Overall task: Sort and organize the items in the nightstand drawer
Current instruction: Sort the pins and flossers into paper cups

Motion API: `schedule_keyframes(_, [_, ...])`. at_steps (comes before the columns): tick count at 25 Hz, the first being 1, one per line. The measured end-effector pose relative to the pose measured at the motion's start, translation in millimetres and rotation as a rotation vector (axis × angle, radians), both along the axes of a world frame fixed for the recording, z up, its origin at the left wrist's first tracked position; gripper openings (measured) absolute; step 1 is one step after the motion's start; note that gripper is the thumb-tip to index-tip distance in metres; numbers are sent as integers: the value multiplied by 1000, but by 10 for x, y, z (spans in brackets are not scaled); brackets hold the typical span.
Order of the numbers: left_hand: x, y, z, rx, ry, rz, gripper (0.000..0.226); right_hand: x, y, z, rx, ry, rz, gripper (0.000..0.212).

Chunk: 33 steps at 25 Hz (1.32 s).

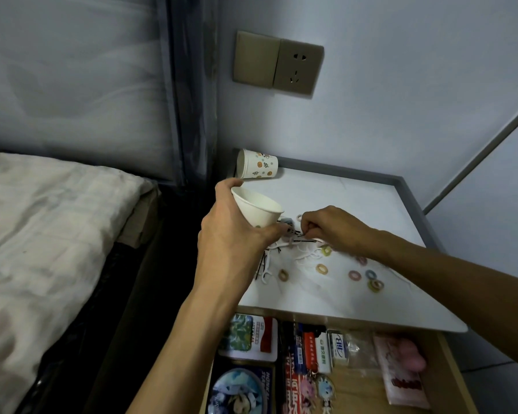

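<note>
- Head view: the left hand (231, 234) has its fingers wrapped round a white paper cup (256, 209), gripping it near the base. The cup is tipped with its mouth toward the other hand, probably so that small things can be dropped straight in.
- The right hand (329, 228) is curled, its fingertips pinching at thin black hairpins (304, 241) on the nightstand top (356, 198), just beside the cup. How many pins it has hold of is too small to tell.
- Small things are spread out on the white top, apparently so that each kind can be picked out in turn: coloured hair rings (321, 268) to the right, white floss picks (266, 276) and more pins nearer the front left.
- A second patterned cup (257, 164) lies on its side in the back corner, well apart from the hands; it may be meant for another kind.
- The drawer (362, 395) stands open below, holding lighters (308, 348), keychains (323, 389), cards and a pink packet (401, 369), largely in rows.
- Sorting looks partly done: most of the small things are not yet in a cup.
</note>
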State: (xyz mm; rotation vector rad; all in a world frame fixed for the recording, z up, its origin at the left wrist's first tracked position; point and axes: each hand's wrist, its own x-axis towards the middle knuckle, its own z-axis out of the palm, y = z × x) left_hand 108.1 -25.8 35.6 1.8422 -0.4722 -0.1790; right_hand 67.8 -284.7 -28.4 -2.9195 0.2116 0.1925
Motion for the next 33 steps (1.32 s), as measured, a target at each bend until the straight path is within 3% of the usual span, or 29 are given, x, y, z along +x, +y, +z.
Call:
schedule_keyframes(4, [35, 12, 3, -15, -2, 13, 81, 39, 45, -71, -1, 16, 23, 4])
schedule_keyframes(9, [47, 9, 6, -23, -2, 8, 82, -42, 19, -84, -47, -33, -50, 5])
schedule_keyframes(14, [48, 17, -14, -34, -4, -1, 79, -190, -103, 52, 298, -346, -445, 4])
schedule_keyframes(16, [55, 15, -16, -49, 1, 4, 80, -276, -168, 112, 409, -387, -557, 4])
schedule_keyframes(20, [63, 17, -11, -49, -6, 10, 82, -391, -238, 152, 443, -368, -634, 2])
schedule_keyframes(26, [33, -15, 1, -55, 5, 4, 79, -436, -294, 158, 700, -472, -714, 2])
schedule_keyframes(29, [20, -37, 11, -54, 14, -7, 77, -452, -238, 145, 611, -473, -654, 3])
schedule_keyframes(33, [39, -42, 11, -54, 21, 1, 81, -260, -31, 126, 264, -234, -295, 6])
